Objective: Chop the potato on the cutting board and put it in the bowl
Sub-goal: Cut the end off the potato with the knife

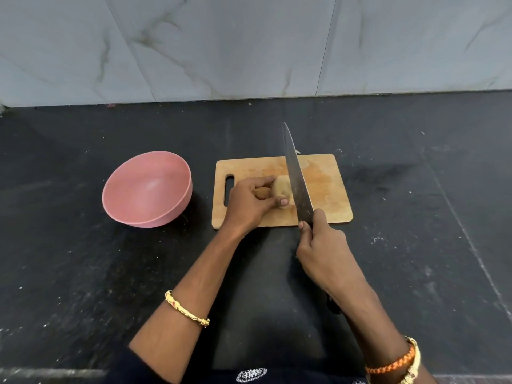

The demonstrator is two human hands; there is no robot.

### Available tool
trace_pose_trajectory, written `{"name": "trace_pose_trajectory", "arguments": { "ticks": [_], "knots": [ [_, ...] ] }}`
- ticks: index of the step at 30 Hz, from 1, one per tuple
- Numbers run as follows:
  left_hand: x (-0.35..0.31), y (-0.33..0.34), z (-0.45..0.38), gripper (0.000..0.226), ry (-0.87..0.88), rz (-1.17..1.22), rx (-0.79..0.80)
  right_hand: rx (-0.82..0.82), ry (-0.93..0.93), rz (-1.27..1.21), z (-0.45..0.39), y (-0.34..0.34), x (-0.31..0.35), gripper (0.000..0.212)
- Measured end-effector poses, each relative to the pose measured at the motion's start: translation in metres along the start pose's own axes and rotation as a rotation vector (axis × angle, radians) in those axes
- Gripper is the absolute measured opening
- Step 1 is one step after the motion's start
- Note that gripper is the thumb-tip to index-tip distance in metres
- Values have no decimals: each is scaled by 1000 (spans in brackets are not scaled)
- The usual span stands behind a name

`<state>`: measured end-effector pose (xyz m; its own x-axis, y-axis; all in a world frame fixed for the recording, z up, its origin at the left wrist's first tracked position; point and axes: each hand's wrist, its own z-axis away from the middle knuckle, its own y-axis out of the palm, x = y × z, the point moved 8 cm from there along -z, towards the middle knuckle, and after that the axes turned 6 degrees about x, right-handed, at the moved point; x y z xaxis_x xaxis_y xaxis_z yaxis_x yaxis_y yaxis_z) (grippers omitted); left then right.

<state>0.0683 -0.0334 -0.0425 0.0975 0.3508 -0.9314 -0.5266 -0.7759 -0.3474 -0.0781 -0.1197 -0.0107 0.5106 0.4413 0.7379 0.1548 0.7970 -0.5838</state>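
Observation:
A pale brown potato (282, 190) lies near the middle of the wooden cutting board (327, 187). My left hand (249, 202) grips the potato from its left side, thumb and fingers curled round it. My right hand (324, 250) holds the handle of a large knife (296, 176). The long blade lies against the potato's right end, tip pointing away toward the wall. An empty pink bowl (146, 189) stands on the counter to the left of the board.
The board and bowl sit on a black stone counter (83, 273) that runs back to a grey marble wall (249, 45). Bangles circle both of my wrists.

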Motion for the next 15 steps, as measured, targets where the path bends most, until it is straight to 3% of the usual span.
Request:
{"name": "trace_pose_trajectory", "arguments": {
  "ticks": [8,15],
  "knots": [
    [8,0,-5,61,15,7,37,-20,99,127,-9,13,17,6],
    [9,-1,-6,69,30,-10,51,-1,152,240,-10,18,27,22]
  ]
}}
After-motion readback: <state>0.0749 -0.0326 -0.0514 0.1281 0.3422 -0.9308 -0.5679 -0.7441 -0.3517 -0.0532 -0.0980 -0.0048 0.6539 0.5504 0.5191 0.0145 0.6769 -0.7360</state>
